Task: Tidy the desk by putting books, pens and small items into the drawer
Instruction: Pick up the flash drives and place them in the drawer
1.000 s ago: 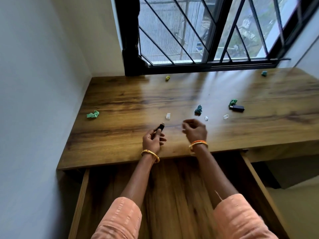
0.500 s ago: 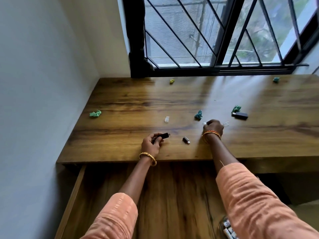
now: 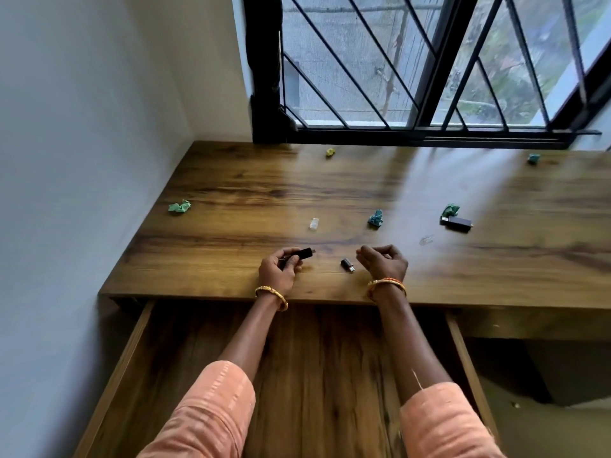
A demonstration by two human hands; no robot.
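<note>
Wooden table (image 3: 231, 180) carries the clutter, and the drawer (image 3: 317, 365) below it stands pulled out. My left hand (image 3: 279, 271) grips a black USB stick (image 3: 302, 253), fingers curled round it. My right hand (image 3: 383, 264) hangs just beside a small dark adapter (image 3: 347, 265), fingers curled; whether it pinches anything I cannot tell. Green paper scraps (image 3: 179, 206) lie scattered.

The right hand (image 3: 383, 262) has drawn back from the far clear bits toward the desk's near edge and now hovers, fingers curled with fingertips pinched together, just right of the small dark adapter (image 3: 347, 265). The left hand (image 3: 279, 269) has turned the black stick (image 3: 299, 254) to point right.
</note>
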